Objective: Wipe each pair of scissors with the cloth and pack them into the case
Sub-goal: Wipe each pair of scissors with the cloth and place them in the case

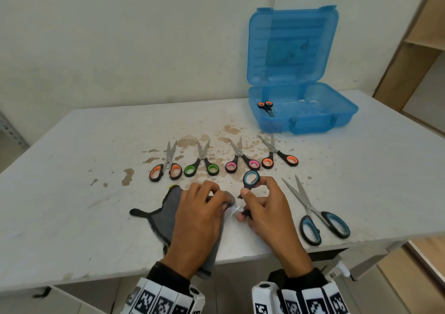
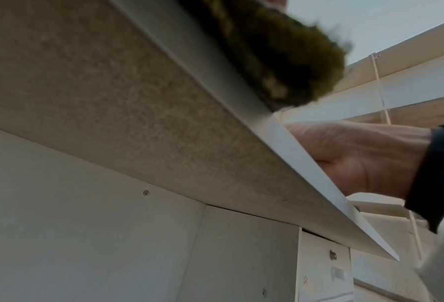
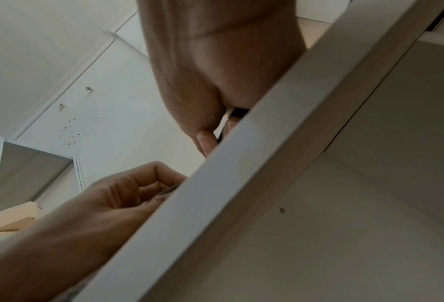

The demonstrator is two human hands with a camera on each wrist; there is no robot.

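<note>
**One pair packed, six to go**

At the near edge of the tabletop (image 1: 72, 159), the right hand (image 1: 267, 207) holds a small blue-ringed pair of scissors (image 1: 250, 181), its fingers (image 1: 248, 197) clamped on the black handle with one ring standing up. Just beside it, the left hand (image 1: 199, 215) grips the grey cloth (image 1: 166, 212), fingers curled and bunching it round the blade tip; a glint of steel shows between the two hands. The wipe of this pair appears under way, not finished. To the right lies a large blue-handled pair (image 1: 317, 215), blades apart, untouched by either hand. Further back, four small pairs sit in a row on the stained surface: orange (image 1: 166, 169), green (image 1: 202, 164), pink (image 1: 242, 162) and a second orange (image 1: 279, 157). Whether any has been wiped cannot be told. At the far right stands the blue case (image 1: 337, 118), lid up, with a single orange-ringed pair (image 1: 266, 106) inside. By this count, one pair is packed, one is in hand and five wait.
</note>
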